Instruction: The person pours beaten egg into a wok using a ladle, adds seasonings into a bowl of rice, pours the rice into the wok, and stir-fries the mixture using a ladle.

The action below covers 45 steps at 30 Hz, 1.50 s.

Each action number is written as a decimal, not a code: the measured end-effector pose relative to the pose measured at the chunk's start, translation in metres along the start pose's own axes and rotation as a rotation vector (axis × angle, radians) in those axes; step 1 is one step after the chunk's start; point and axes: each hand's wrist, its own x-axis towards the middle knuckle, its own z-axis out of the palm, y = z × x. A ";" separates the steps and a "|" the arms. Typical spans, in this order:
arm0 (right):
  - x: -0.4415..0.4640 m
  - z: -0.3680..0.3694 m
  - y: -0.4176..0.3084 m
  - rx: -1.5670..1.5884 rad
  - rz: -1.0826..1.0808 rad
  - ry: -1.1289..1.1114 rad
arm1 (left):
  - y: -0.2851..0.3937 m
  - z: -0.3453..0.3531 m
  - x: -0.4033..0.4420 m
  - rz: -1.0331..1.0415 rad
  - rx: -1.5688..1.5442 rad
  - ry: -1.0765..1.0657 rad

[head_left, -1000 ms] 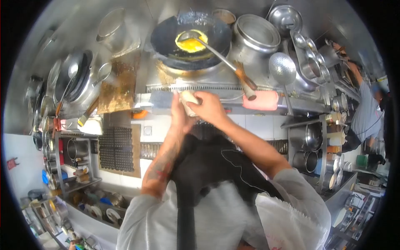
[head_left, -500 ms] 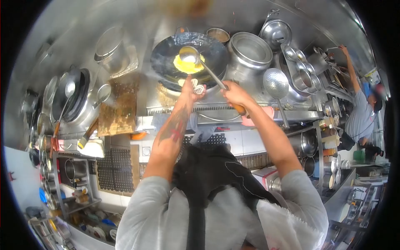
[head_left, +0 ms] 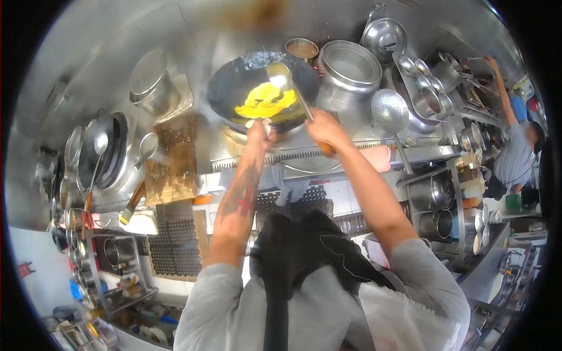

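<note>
My left hand [head_left: 260, 138] is closed on a pale folded cloth [head_left: 256, 123] at the near rim of a black wok [head_left: 227, 89]. The wok sits on the stove, its bowl tilted toward me. A yellow sheet that looks like egg [head_left: 266, 102] lies spread in it, with ragged edges and dark gaps. My right hand [head_left: 326, 130] is wrapped around the wooden grip of a metal ladle [head_left: 280, 75]. The ladle's bowl hangs over the far part of the wok, beyond the egg.
Right of the wok are a large metal pot [head_left: 349, 73], a perforated skimmer [head_left: 390, 111] and a tray of small metal containers [head_left: 424, 96]. To the left are a worn board [head_left: 171, 161] and stacked black woks [head_left: 105, 146]. Another person [head_left: 515, 155] stands far right.
The ladle has lifted off the egg and moved slightly right and away. The egg now spreads wider and lower left. The wok's angle has changed, and my view has shifted a little.
</note>
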 end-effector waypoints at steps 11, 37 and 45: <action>0.013 -0.001 0.043 -0.075 -0.108 0.088 | -0.007 -0.090 -0.100 -0.032 0.183 -0.129; -0.193 -0.115 -0.054 -0.976 -0.262 -0.017 | -0.004 0.029 -0.140 -0.068 0.070 -0.076; -0.072 -0.019 -0.030 -0.893 -0.380 0.119 | -0.047 -0.001 -0.051 -0.044 -0.002 -0.149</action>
